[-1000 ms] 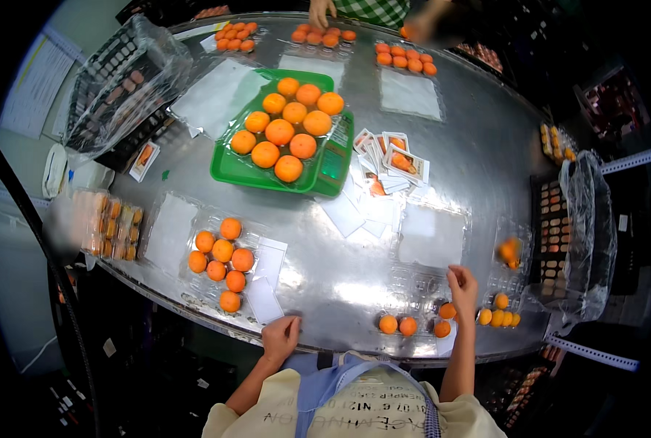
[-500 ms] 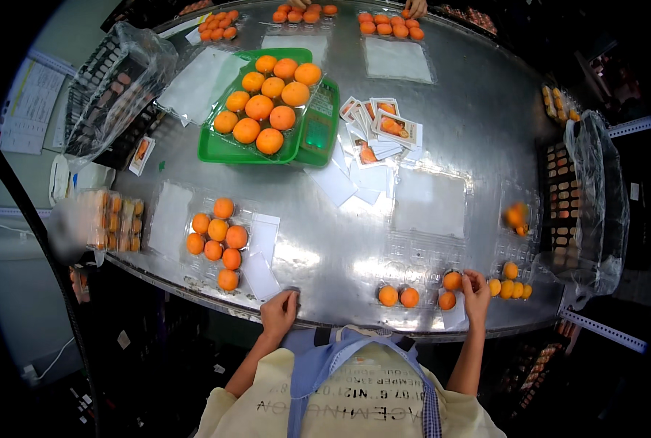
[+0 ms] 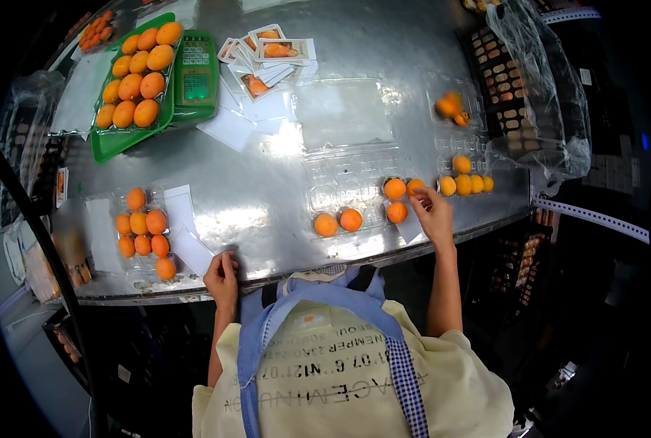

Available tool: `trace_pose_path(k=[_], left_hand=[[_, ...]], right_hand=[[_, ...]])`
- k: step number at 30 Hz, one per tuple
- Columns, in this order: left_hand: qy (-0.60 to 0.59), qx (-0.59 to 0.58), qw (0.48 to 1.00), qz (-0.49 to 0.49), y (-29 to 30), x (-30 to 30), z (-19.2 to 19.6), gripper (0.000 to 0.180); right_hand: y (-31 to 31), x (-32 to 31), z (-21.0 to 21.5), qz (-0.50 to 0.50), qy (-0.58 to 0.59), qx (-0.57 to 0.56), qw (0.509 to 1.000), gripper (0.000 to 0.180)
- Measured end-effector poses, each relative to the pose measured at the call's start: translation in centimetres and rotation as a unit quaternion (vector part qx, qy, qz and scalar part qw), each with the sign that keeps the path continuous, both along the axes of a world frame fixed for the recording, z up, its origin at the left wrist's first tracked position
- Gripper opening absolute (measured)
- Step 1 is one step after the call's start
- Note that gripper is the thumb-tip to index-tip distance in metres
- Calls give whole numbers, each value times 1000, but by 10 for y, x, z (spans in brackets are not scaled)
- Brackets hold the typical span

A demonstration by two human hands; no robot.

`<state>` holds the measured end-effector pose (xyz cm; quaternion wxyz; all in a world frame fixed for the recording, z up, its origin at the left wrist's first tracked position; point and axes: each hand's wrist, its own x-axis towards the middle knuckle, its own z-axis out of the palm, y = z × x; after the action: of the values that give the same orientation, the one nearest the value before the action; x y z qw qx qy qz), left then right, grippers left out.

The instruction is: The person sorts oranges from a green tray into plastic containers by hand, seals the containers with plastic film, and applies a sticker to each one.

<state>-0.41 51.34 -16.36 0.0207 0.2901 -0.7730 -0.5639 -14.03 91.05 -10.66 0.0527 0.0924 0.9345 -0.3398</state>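
Observation:
My right hand (image 3: 435, 213) pinches an orange round fruit (image 3: 415, 187) at the right side of a clear plastic tray (image 3: 340, 174) with moulded cups. Right beside that fruit sits another fruit (image 3: 395, 187), with a third (image 3: 397, 212) just nearer to me. Two more, one of them a fruit (image 3: 351, 220), lie at the tray's near left. Under the near side of the tray shows a white card (image 3: 409, 230). At the table's front edge rests my left hand (image 3: 221, 279), fingers curled, with nothing visible in it. White cards (image 3: 192, 252) lie close to it.
Left of me stands a part-filled fruit tray (image 3: 141, 223). A full tray rides on a green scale (image 3: 197, 87) at the far left, with picture cards (image 3: 270, 62) beside it. To the right are yellower fruits (image 3: 462, 184) and a plastic-lined crate (image 3: 500, 80).
The view has shifted, so the table's things appear farther left and higher. A fruit at my right fingertips now shows beside the others in the tray. My left hand stays at the front edge.

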Motion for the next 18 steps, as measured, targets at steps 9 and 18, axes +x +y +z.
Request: trace_pose_path(k=[9, 18], left_hand=[[26, 7, 1000, -13, 19, -5, -1, 20], [34, -33, 999, -2, 17, -2, -5, 17]], right_hand=[[-9, 14, 2, 32, 42, 52, 997, 36], [-24, -10, -10, 143, 82, 115, 980, 41]])
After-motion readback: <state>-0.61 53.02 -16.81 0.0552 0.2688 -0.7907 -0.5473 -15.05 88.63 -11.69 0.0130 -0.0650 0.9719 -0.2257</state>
